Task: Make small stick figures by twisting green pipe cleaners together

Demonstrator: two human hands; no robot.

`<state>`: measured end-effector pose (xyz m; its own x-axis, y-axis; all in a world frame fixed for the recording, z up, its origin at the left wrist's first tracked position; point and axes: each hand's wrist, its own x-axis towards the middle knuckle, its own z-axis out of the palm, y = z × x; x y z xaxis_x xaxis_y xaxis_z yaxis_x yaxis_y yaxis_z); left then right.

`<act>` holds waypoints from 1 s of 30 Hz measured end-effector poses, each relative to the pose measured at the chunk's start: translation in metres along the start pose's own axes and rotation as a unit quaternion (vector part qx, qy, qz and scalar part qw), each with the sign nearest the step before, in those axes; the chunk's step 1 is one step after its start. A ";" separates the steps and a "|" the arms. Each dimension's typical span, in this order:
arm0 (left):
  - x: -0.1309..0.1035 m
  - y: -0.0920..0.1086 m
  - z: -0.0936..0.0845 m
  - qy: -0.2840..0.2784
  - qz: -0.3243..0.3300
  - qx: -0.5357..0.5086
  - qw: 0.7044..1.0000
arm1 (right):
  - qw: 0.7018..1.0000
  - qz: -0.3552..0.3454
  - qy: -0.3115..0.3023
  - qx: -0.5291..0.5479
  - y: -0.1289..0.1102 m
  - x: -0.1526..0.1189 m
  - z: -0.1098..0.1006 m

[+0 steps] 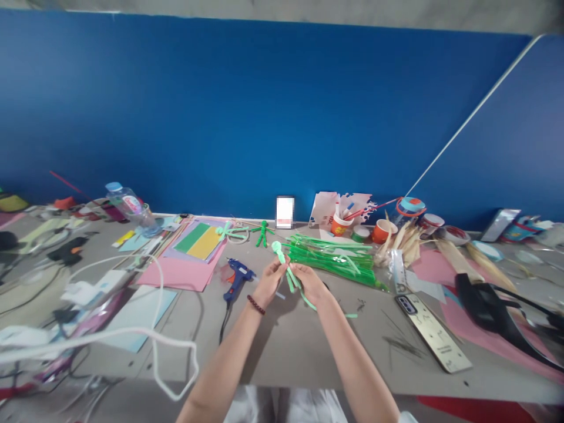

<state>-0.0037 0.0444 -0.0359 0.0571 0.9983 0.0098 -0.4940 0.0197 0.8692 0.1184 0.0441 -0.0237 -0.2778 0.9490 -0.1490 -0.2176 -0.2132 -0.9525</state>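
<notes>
evidently the pale green pipe-cleaner figure (281, 255) weighs next to nothing; it is up off the table (291, 364), between the person's two hands, its round head uppermost and pointing away from the body. the left grip (269, 283) is closed around its middle, thumb and fingers pinched together, while the right grip (309, 283) pinches it just beside, near the lower strands; exactly which strand each fingertip presses is hidden. one pale strand (309, 302) curves out below the right fingers, and whether it belongs to the figure cannot be told. the stems look fuzzy, so they should be soft outside and hardly slippery, probably with a bendable wire core that keeps whatever shape it is given. nothing here seems breakable, yet a hard squeeze would likely flatten the coiled head or kink a limb. the wound trunk looks like the firmest place to take hold, with light fingertip pressure; loose ends may spring or poke. nearby lie a bundle of green pipe cleaners (329, 262) and a blue glue gun (239, 275).
</notes>
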 end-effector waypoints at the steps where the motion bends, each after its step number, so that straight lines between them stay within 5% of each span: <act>1: 0.000 0.000 0.001 -0.003 0.001 0.004 1.000 | 1.000 0.010 -0.002 -0.002 0.000 0.000 -0.002; 5: 0.001 0.002 0.002 0.033 0.016 0.067 0.997 | 0.986 -0.070 0.073 -0.129 0.003 0.005 -0.006; 10: 0.000 0.007 0.004 0.102 0.018 0.151 0.983 | 0.871 -0.284 0.189 -0.354 0.003 0.001 -0.002; 18: -0.005 0.012 0.008 0.052 -0.035 0.151 0.987 | 0.779 -0.326 0.214 -0.492 0.000 -0.006 0.001; 22: -0.006 0.014 0.010 0.046 -0.034 0.179 0.982 | 0.779 -0.337 0.223 -0.480 0.003 -0.003 -0.001; 30: -0.005 0.013 0.009 0.023 -0.032 0.119 0.992 | 0.840 -0.343 0.212 -0.364 0.005 -0.001 0.001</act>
<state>-0.0023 0.0395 -0.0203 0.0390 0.9969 -0.0679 -0.2716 0.0759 0.9594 0.1170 0.0421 -0.0277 0.0702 0.8211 0.5664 0.4819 0.4693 -0.7400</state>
